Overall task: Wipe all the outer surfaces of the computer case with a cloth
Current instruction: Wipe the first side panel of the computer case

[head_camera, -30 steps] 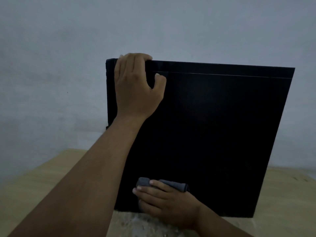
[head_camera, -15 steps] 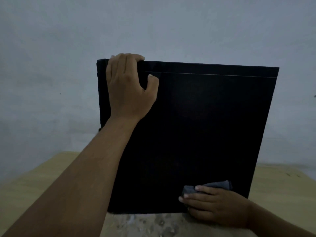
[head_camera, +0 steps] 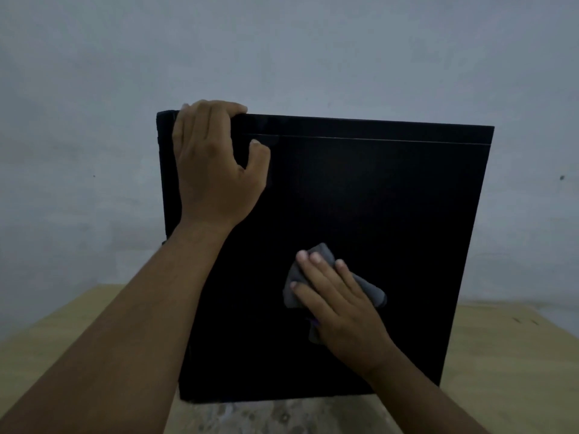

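Observation:
A black computer case (head_camera: 391,214) stands upright on the table with its broad side panel facing me. My left hand (head_camera: 216,164) grips the case's top left corner, fingers curled over the top edge and thumb on the panel. My right hand (head_camera: 335,302) presses a grey cloth (head_camera: 369,291) flat against the lower middle of the panel, fingers straight and spread over it. Part of the cloth sticks out above the fingertips and to the right of the hand.
The case stands on a light wooden table (head_camera: 501,355). A pale speckled patch of the tabletop (head_camera: 266,416) shows just in front of the case. A plain grey wall (head_camera: 282,51) is close behind.
My right hand has slid the cloth from the panel's bottom edge, first rightward, then up and back toward the lower middle. My left hand keeps its grip on the top corner.

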Demonstrator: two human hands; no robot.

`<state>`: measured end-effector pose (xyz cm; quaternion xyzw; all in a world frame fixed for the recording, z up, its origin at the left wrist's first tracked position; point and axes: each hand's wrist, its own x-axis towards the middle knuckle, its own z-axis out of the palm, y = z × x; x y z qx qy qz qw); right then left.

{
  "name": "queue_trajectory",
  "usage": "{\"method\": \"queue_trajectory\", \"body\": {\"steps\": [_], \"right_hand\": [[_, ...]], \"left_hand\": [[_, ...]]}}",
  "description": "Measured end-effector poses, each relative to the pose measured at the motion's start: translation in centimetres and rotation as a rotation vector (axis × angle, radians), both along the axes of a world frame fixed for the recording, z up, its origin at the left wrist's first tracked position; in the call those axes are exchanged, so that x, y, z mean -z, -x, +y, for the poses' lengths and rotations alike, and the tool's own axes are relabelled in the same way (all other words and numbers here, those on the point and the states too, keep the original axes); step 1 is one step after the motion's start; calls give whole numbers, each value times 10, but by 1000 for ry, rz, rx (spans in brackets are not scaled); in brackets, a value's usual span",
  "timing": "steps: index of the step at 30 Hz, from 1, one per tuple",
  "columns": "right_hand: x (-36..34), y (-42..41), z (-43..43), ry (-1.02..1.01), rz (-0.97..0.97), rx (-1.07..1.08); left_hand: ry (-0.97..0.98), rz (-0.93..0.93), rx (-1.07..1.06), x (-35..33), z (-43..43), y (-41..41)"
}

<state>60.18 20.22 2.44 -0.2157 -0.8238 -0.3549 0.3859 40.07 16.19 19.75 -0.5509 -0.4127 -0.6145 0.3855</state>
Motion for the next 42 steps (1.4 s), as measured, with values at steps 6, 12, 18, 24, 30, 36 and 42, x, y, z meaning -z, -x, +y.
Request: {"method": "queue_trajectory", "body": {"steps": [6,12,18,24,30,36,42], "right_hand": [[10,-14,2,167,678,-61],[-13,8,-1,339,1580,-62],[-37,83,-12,223,1105,-90],[-5,113,-30,109,-6,-149],[-26,74,-13,-57,-392,-160],[-50,5,5,26,80,-84],[-27,-29,12,168,866,-101]], "left_hand": [[15,6,13,0,-1,1],[33,1,25,0,-3,-1],[31,-18,44,-1,-4,-4],[65,11,62,-1,-7,2],[62,2,63,-2,-7,2],[57,8,37,-2,-5,5],[60,1,51,1,-4,4]]}}
